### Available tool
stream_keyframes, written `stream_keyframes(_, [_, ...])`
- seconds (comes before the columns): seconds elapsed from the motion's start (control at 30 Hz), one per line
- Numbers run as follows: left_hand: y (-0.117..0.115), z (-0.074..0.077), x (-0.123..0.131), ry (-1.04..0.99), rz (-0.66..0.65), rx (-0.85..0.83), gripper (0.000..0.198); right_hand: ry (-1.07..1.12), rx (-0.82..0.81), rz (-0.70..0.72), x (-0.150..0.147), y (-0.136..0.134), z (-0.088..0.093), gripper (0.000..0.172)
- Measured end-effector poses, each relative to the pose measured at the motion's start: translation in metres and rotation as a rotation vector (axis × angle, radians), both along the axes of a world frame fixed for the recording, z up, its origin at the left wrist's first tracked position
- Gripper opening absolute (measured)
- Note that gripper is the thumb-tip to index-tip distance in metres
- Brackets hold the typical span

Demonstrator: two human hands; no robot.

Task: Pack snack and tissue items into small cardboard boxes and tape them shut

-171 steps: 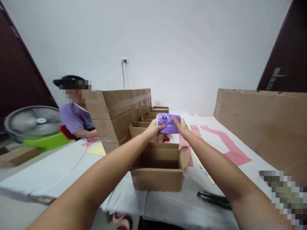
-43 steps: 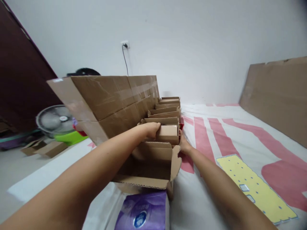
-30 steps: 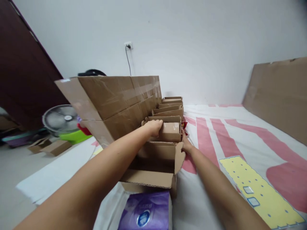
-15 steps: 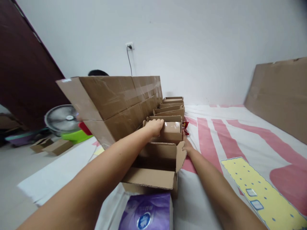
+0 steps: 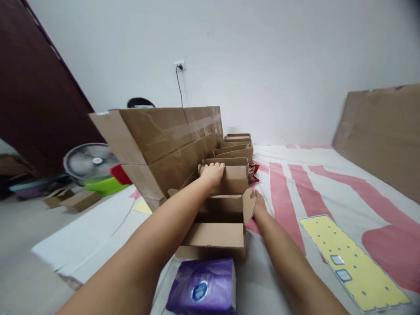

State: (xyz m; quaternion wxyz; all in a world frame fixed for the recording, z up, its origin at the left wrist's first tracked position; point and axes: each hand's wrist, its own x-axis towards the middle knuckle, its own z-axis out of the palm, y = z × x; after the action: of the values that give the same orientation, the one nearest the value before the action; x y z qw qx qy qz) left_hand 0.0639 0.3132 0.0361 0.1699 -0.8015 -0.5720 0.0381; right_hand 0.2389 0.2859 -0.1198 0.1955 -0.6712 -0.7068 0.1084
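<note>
My left hand (image 5: 212, 173) reaches over a row of open cardboard boxes, its fingers curled over the far edge of the second box (image 5: 233, 186). A folded flap shows in that box beside my hand. My right hand (image 5: 260, 203) is low on the sheet at the right side of the row, partly hidden by the raised flap of the nearest box (image 5: 210, 251); its visible fingers look stretched out and seem to hold nothing. A red shiny packet (image 5: 253, 172) sits at the right side of the second box, just beyond my right hand.
A purple tissue pack (image 5: 203, 286) lies in front of the row. More open boxes (image 5: 236, 151) continue toward the wall. A tall taped cardboard carton (image 5: 164, 140) stands along the left; a large cardboard sheet (image 5: 380, 135) leans at right. A fan (image 5: 90, 161) stands on the floor.
My right hand has drawn back toward me, away from the second box and the red packet. My left hand stays on the second box. The view has shifted slightly.
</note>
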Motion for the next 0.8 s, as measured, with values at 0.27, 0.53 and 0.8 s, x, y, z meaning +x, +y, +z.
stream_keyframes(0.27, [-0.021,0.006,-0.006,-0.039,-0.050,-0.069,0.087,-0.139,-0.165,-0.048,0.002,-0.044,0.007,0.070])
stream_keyframes(0.53, [-0.079,0.055,-0.011,-0.121,-0.182,-0.089,0.068,-0.197,-0.219,0.003,0.013,-0.075,0.007,0.075])
stream_keyframes(0.8, [-0.206,0.073,-0.020,-0.333,-0.544,-0.397,0.055,-0.180,-0.172,-0.020,0.015,-0.081,-0.007,0.074])
